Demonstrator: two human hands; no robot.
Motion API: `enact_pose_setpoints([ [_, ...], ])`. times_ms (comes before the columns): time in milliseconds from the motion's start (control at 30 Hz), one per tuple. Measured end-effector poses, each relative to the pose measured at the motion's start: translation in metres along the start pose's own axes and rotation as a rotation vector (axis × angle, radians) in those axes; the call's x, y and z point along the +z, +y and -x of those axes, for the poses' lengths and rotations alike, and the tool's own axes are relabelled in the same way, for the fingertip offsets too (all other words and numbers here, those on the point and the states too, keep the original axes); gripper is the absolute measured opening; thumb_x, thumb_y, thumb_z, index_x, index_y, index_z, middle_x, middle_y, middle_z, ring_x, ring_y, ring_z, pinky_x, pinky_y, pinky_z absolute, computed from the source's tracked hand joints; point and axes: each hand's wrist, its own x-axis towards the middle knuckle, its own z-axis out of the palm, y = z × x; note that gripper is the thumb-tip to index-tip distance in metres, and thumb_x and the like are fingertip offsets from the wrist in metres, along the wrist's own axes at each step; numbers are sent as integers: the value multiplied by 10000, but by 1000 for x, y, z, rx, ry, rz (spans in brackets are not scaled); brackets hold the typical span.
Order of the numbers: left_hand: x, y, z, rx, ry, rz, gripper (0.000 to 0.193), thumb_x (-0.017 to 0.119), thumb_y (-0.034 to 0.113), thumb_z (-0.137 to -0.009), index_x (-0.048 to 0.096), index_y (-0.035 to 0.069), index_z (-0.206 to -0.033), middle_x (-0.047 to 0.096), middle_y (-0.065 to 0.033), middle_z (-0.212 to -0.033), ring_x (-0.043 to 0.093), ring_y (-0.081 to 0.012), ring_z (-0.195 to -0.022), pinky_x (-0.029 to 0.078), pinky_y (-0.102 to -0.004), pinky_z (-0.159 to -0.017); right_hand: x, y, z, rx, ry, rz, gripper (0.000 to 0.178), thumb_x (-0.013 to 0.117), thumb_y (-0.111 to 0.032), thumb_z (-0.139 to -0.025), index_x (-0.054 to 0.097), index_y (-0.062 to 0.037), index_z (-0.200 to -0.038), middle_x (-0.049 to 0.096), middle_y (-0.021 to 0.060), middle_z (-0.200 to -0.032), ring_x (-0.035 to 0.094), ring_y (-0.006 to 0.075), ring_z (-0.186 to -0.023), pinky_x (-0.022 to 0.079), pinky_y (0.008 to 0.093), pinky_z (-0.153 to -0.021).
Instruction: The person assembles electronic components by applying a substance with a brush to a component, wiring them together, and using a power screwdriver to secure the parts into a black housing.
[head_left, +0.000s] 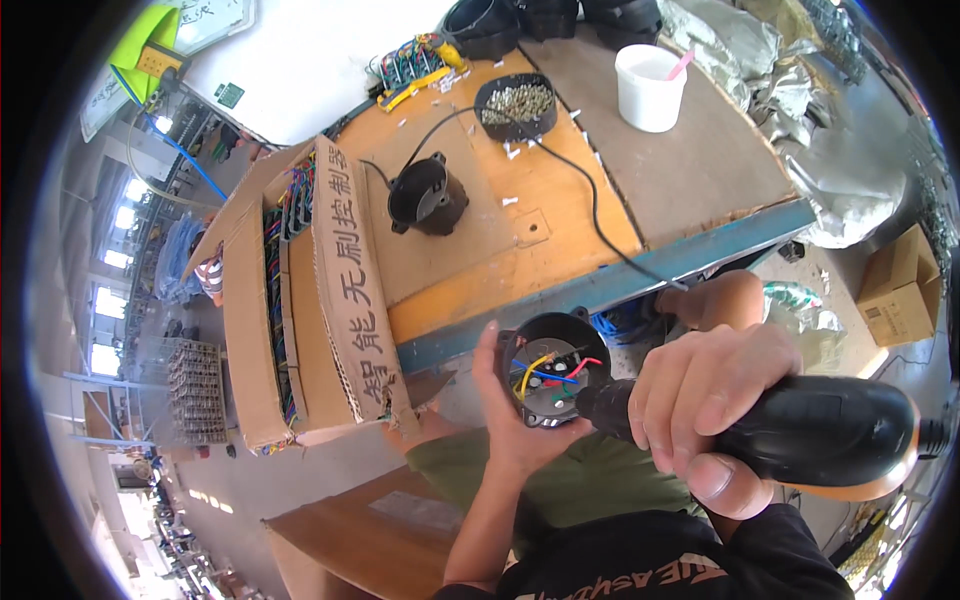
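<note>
My left hand (515, 440) grips a round black plastic housing (560, 330) in front of the table edge, its open side facing up. Yellow, blue and red wires (558, 376) lie loose inside it. Wrapped around a black electric screwdriver (820, 430), my right hand (700, 405) points the tool's nose at the housing's lower right rim. The tip is hidden there, so I cannot tell whether it touches a screw. A second black housing (428, 196) sits on the table, with a cable beside it. Beyond it stands a round black dish (520, 125) of small screws.
An open cardboard box (345, 290) with wired parts stands on the table's left. A white bucket (650, 90) with a pink handle sits far right. Yellow-handled tool (415, 90) and wire bundles lie at the back. The blue table edge (700, 245) runs ahead of my hands.
</note>
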Motion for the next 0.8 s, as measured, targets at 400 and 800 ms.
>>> enact_pose_setpoints([
  [400,-13,12,-2,287,64,8,1089,939,161,-608,246,78,-1443,384,-311,-1423,516,-390,-1259,459,-454,-1022,16,36,27,-66,175,-139,304,692,84,-685,600,30,-970,606,73,-630,605,182,-557,507,298,-558],
  [800,-15,19,-5,308,54,-32,1130,914,114,-617,192,52,-1483,374,-265,-1447,538,-349,-1236,451,-452,-1041,15,41,27,-103,126,-162,304,686,88,-681,602,45,-970,603,79,-639,614,193,-576,507,299,-553],
])
